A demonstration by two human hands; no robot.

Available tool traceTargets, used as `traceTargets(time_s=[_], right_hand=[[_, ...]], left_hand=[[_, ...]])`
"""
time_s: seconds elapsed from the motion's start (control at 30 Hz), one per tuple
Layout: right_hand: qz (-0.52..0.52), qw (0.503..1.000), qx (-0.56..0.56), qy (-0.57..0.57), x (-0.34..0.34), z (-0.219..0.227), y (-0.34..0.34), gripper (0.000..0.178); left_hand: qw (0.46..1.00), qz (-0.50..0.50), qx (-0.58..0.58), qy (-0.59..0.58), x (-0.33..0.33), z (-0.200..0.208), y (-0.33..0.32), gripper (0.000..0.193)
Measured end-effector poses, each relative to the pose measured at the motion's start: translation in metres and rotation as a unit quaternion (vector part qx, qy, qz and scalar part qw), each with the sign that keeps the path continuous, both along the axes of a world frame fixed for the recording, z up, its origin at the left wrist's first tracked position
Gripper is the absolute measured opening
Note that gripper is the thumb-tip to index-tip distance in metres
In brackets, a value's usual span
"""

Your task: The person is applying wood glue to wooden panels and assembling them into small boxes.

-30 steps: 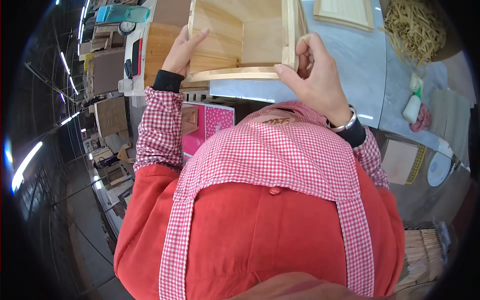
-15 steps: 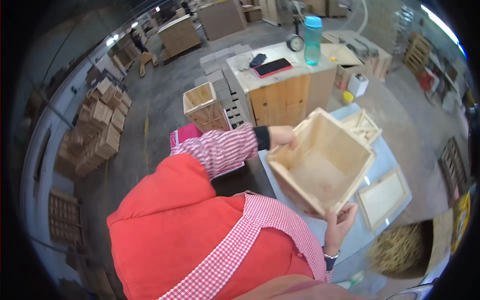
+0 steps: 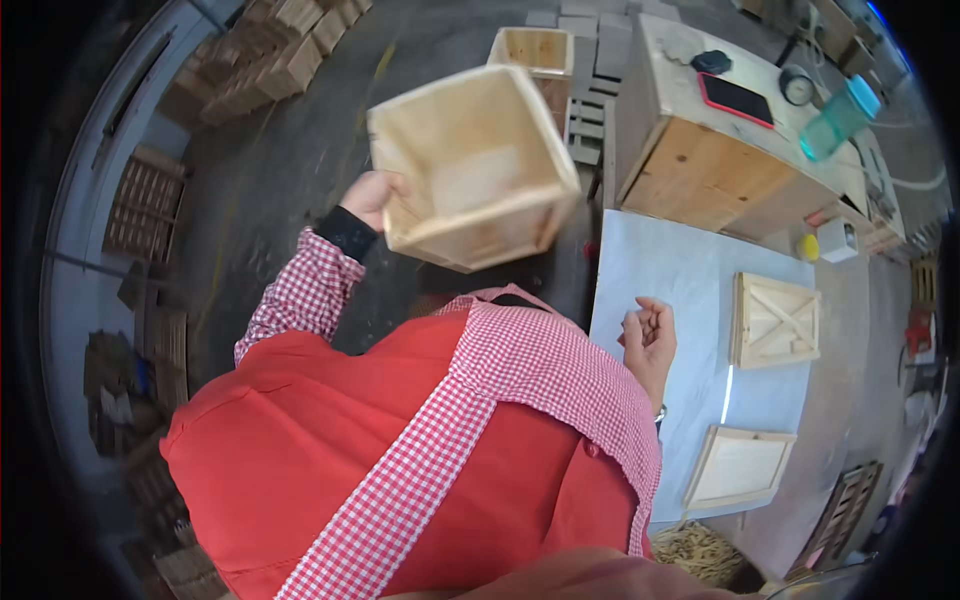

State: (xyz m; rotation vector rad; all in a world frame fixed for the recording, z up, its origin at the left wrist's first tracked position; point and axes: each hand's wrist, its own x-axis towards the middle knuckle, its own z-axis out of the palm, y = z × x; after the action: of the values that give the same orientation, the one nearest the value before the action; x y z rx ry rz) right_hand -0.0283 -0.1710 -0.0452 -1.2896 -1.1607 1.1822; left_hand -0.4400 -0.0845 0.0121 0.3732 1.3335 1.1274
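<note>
My left hand is closed on the near left edge of an open wooden box, with the thumb over the rim. The box hangs tilted off the table's left side, its opening toward me and its inside bare. Over the light blue table sheet, my right hand is lifted, its fingers loosely bent and apart with nothing in them. A wooden frame panel with crossed slats lies to its right. Closer to me on the same sheet is a plain wooden panel with a raised rim.
Behind the held box stands another wooden box by a pallet. A cabinet at the table's far end bears a phone, a teal bottle and a small gauge. Wood shavings fill a carton at lower right.
The box has swung left from above the table, now in my left hand alone. My right hand has let go of it. The view has turned left.
</note>
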Motion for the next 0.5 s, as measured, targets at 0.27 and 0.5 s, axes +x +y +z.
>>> traceTargets(time_s=[0.27, 0.5], right_hand=[[-0.187, 0.953, -0.224, -0.078, 0.024, -0.073, -0.016, 0.011], [-0.179, 0.941, -0.261, -0.122, 0.015, -0.098, 0.042, 0.011]], left_hand=[[0.969, 0.209, -0.109, -0.071, -0.16, -0.098, 0.045, 0.046], [0.951, 0.154, -0.099, -0.251, -0.351, -0.341, 0.235, 0.05]])
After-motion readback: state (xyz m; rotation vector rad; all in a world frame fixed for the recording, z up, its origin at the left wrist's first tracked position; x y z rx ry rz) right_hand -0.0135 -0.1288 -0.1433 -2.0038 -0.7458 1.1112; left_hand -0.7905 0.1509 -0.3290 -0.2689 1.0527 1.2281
